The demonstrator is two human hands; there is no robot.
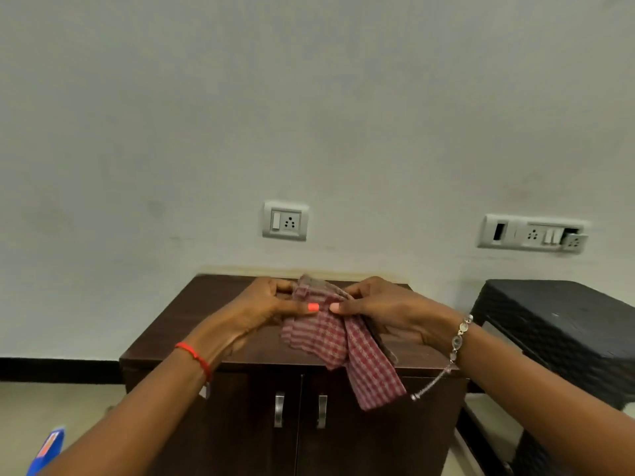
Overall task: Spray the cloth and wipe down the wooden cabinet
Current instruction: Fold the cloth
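Both hands up over the cabinet top, seen from my head cam. Left hand (264, 304) pinches the red-and-white checked cloth (338, 341) at its upper left edge, thumb on top, fingers curled behind. Right hand (385, 310) grips the cloth's upper right side, thumb pressed down on the fabric, fingers wrapped under it. Thumb tips nearly meet in the middle. Cloth is bunched between the hands, and a long tail hangs down past the front edge over the right door. Wooden cabinet (192, 324) is dark brown, set against the white wall; two metal handles (279, 408) sit side by side on its doors. Red thread band (194, 355) on the left wrist, silver bracelet (458, 338) on the right with a chain dangling. Wall socket (285, 220) is above the cabinet, a wider switch panel (532, 233) further right. Black woven stool (563, 331) stands just right of the cabinet. Blue object (48, 448) at the bottom left corner, too cropped to identify.
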